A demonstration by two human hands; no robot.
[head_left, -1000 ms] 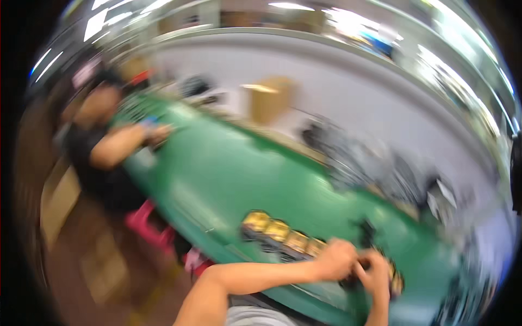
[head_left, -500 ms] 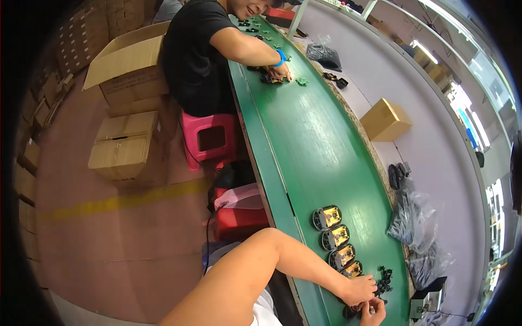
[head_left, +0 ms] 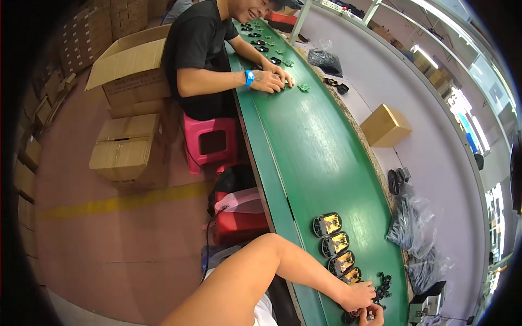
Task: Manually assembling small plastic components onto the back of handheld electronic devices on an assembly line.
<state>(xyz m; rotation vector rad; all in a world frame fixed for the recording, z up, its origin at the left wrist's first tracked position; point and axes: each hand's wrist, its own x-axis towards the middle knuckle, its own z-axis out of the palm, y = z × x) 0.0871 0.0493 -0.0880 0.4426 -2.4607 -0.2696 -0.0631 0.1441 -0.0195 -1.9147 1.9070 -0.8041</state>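
My left hand (head_left: 359, 295) reaches in from the lower edge with its fingers bent and pressed together at the right side of the green bench. Close against it, my right hand (head_left: 372, 315) curls its fingers in a pinch; what lies between the fingertips is too small and hidden to make out. Beneath both hands a dark rounded housing (head_left: 350, 317) shows only in part. A cluster of small black parts (head_left: 384, 287) lies just beyond my fingers. Black oval housings with yellow insides (head_left: 327, 224) stand in a row leading away from my left hand.
The long green bench (head_left: 321, 146) runs away from me. At its far end a co-worker (head_left: 198, 60) on a pink stool (head_left: 209, 141) handles dark parts. Bagged black parts (head_left: 410, 223) and a small carton (head_left: 386, 126) line the right ledge. Large cartons (head_left: 128, 146) stand on the left floor.
My hands stay together at the same spot and have shifted slightly. The co-worker's hands have come together over a part at the bench's near edge; the view has tilted a little.
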